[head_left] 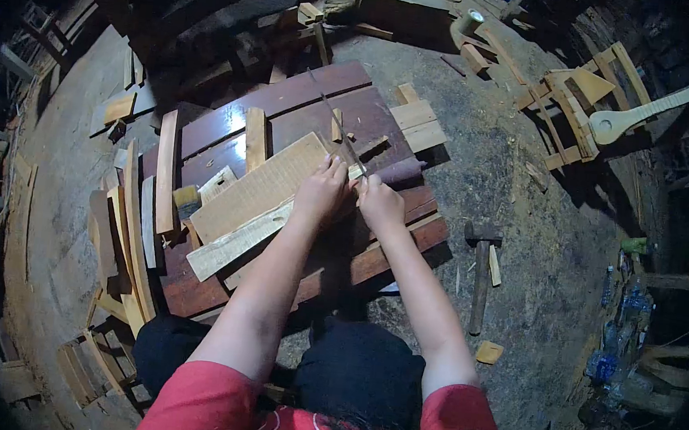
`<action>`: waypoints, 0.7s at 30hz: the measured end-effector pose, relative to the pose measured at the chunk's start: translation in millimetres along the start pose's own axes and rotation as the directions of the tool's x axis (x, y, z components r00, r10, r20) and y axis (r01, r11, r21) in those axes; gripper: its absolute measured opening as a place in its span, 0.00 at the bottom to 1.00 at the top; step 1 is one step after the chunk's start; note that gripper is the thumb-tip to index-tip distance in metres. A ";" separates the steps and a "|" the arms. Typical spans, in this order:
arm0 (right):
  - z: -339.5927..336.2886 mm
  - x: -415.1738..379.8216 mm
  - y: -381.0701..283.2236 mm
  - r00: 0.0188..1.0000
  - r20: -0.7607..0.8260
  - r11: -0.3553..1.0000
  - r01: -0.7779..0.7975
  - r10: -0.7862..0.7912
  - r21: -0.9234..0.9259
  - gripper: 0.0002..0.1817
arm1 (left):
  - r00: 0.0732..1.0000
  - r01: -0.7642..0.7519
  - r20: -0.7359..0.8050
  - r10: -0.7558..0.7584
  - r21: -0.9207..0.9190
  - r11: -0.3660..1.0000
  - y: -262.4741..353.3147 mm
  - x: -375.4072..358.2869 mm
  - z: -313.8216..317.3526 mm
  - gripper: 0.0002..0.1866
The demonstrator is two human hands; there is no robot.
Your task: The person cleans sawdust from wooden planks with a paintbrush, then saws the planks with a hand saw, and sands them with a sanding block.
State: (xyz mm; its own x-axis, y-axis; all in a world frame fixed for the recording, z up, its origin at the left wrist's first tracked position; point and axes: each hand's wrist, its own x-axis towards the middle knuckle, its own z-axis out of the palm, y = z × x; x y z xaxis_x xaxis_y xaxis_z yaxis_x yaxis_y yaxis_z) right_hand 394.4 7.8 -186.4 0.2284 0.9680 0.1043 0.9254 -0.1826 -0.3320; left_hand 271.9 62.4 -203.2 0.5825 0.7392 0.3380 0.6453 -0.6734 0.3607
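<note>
On the dark reddish work board in front of us, our two hands meet at the near end of a pale plank. We press our left hand flat on the plank's right end, fingers spread forward and not curled round anything. Our right hand sits just beside it, fist closed round the handle of a saw; the thin blade runs up and away from our knuckles across the board, and its lower part lies at the plank's edge between our two hands. We cannot tell how deep the blade sits in the wood.

A second, narrower pale strip lies touching the plank's near side, slanting the same way. A short upright wood piece rests on the board just beyond the plank, and a small block lies at the board's far right corner.

To our left a stack of curved wooden slats leans along the board's edge. To our right, on the bare ground and well apart from our hands, lies a hammer with its head pointing away from us, a small wood chip near its handle end. Further off at the upper right a long-necked wooden instrument body rests on a frame of sticks. Plastic bottles cluster at the far right edge; we cannot make out what they hold.
</note>
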 end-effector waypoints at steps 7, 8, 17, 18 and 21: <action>-2.9 -8.2 4.1 1.000 0.028 1.000 -0.013 0.013 -0.010 0.12 | 1.000 0.006 0.004 -0.006 0.007 1.000 0.6 -0.8 4.5 0.17; -2.1 -12.0 5.5 0.999 0.033 1.000 -0.027 0.027 -0.007 0.12 | 1.000 0.012 0.003 -0.012 -0.003 1.000 -1.5 -1.2 7.2 0.17; -26.2 -104.1 39.9 0.996 0.083 0.998 -0.043 0.046 -0.036 0.11 | 0.996 0.040 0.085 -0.036 -0.054 0.998 3.8 0.4 -5.6 0.17; -31.3 -110.6 40.8 0.993 0.108 0.997 -0.050 0.056 -0.054 0.11 | 0.996 0.040 0.083 -0.036 -0.052 0.998 1.4 1.1 -3.6 0.17; -32.7 -110.9 38.2 0.979 0.179 0.994 -0.090 0.100 -0.064 0.11 | 0.999 0.005 0.053 -0.003 -0.048 0.999 -1.2 -2.0 0.9 0.17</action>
State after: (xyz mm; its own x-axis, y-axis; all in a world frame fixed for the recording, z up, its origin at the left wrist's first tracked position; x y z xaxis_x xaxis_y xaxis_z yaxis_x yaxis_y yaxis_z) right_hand 414.3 -112.2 -180.1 0.2621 0.9599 -0.0990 0.9185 -0.2796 -0.2795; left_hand 270.4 61.7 -205.0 0.6061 0.7404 0.2906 0.6241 -0.6692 0.4034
